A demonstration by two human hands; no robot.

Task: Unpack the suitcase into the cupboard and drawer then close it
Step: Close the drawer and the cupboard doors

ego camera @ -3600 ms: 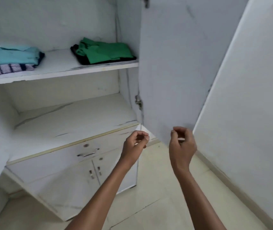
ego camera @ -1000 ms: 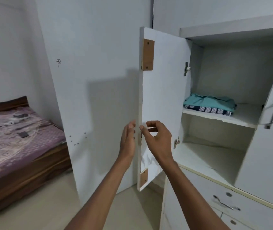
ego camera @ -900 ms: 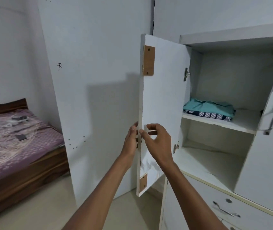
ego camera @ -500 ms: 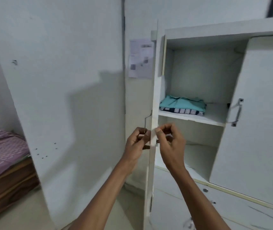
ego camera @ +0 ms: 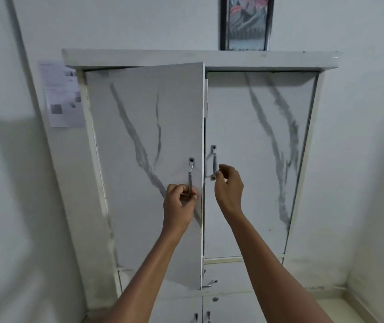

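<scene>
Two hands work at the cupboard (ego camera: 256, 159) doors. Left hand (ego camera: 179, 206): grip clamped on the lower end of the left door handle (ego camera: 190, 176), fingers curled round the metal bar. Left door (ego camera: 144, 159) stands slightly ajar, its free edge just right of this grip. Right hand (ego camera: 228, 190): fingers curled beside the right door handle (ego camera: 214, 163); whether this grip clamps the handle cannot be told. Right door (ego camera: 258, 164) sits flush. Drawer handle (ego camera: 210, 283) lies below both grips.
</scene>
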